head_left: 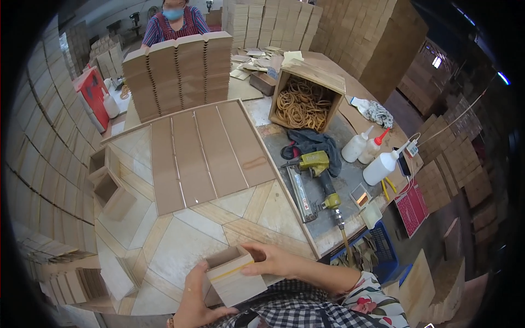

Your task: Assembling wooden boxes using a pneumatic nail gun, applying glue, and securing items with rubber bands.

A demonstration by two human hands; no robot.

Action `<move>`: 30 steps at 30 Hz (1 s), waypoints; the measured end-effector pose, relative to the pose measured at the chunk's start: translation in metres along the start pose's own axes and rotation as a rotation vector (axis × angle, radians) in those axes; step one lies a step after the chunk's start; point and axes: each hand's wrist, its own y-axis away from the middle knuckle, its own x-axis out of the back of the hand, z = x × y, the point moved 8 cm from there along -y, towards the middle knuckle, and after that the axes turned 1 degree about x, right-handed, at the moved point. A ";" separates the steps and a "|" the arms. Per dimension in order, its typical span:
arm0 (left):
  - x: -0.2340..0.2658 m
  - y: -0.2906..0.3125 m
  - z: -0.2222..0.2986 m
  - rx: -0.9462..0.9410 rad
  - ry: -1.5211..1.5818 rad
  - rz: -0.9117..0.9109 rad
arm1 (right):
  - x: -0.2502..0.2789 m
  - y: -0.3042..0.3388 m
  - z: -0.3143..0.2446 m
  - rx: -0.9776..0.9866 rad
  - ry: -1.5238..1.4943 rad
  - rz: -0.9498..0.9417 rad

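Close to my body, I hold a small open wooden box (239, 284) between both hands, a yellow rubber band (235, 269) stretched across it near the rim. My left hand (192, 300) grips its left side, the thumb low and the fingers toward the top corner. At the upper right, my right hand (268, 259) has thumb and fingers on the box near the band. Beyond lies a flat brown board (188, 156) with white glue lines along it; a loose rubber band (254, 162) rests on its right part. Two small wooden boxes (104, 188) stand left of the board.
Right are a nail gun (314, 164) with hose, white glue bottles (381, 167), a dark cloth (311, 145) and a wooden crate (317, 76) of rubber bands. Stacked grooved panels (178, 76) stand before a masked person (175, 22). A blue basket (385, 246) sits below the table's right edge.
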 end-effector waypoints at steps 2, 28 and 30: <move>0.005 -0.007 0.001 -0.002 0.020 0.058 | 0.003 -0.004 0.008 -0.018 0.009 -0.013; 0.018 -0.063 -0.086 0.706 0.775 0.002 | 0.323 -0.045 -0.254 0.237 1.178 1.440; 0.012 -0.066 -0.085 0.722 0.894 -0.008 | 0.325 -0.041 -0.257 0.309 1.136 1.405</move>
